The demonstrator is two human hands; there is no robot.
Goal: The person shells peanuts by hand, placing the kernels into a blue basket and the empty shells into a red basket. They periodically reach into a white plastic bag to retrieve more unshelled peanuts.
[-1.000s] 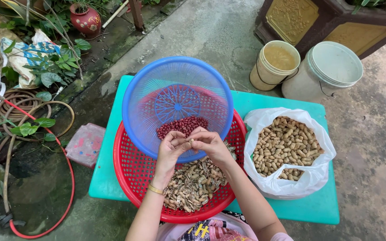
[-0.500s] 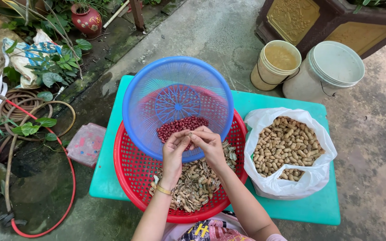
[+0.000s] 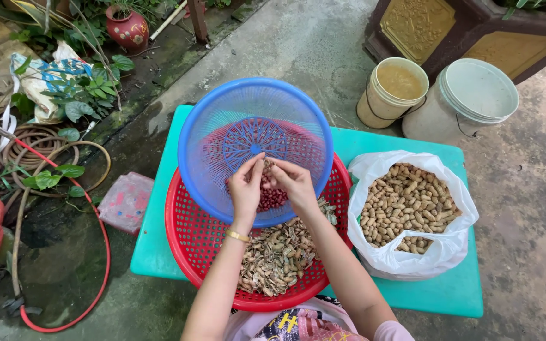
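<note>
Blue plastic mesh forms the basket (image 3: 255, 126) that rests tilted on the 12 o'clock rim of the red basket (image 3: 188, 243), and both stand on a teal table (image 3: 159, 252). Our left hand (image 3: 246, 189) and right hand (image 3: 295, 183) meet over the blue basket's 6 o'clock edge, fingertips pinched together around a single peanut (image 3: 266, 169). Both hands are nearly closed on it; how much of the pod each holds cannot be told, as the fingers cover it. Directly below the hands lie the shelled red kernels (image 3: 272, 199), gathered at the low side of the blue basket. The empty shells (image 3: 279, 256) are heaped in the red basket at 6 o'clock of the hands.

For a clean result, we judge the following points to matter:
1. Keep the pod over the blue basket, so that kernels drop onto the red pile and not among the shells.
2. Press along the seam with the thumbs; excess force is likely to crush the kernels.
3. Discard the husk toward 6 o'clock, into the red basket only.

The white bag (image 3: 456, 243) of unshelled peanuts sits at 3 o'clock, near the right forearm. Two pale buckets (image 3: 437, 120) stand at 1 o'clock, off the table.
</note>
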